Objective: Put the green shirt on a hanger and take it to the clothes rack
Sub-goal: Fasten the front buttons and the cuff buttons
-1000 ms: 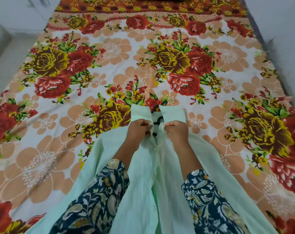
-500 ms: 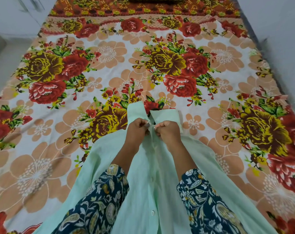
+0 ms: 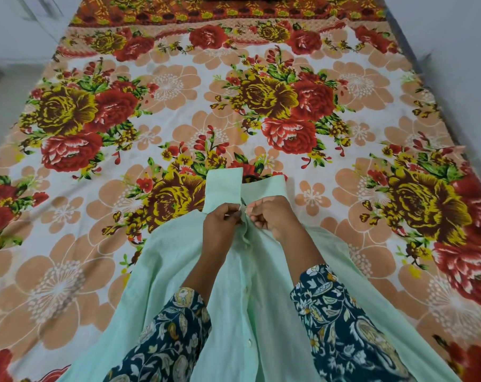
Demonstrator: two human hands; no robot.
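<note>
The green shirt lies front-up on the bed, its collar raised. The left hand and right hand each pinch the placket at the top button, apparently fastening it. A dark hanger hook peeks behind the collar, so hanging seems nearly done; carrying to the rack remains.

Home bedroom, bed spread with a floral bedsheet, pale walls alongside

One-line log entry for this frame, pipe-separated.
stage: buttoning near collar | left hand: pinching placket | right hand: pinching placket | green shirt: flat on bedsheet | hanger: barely visible
</note>
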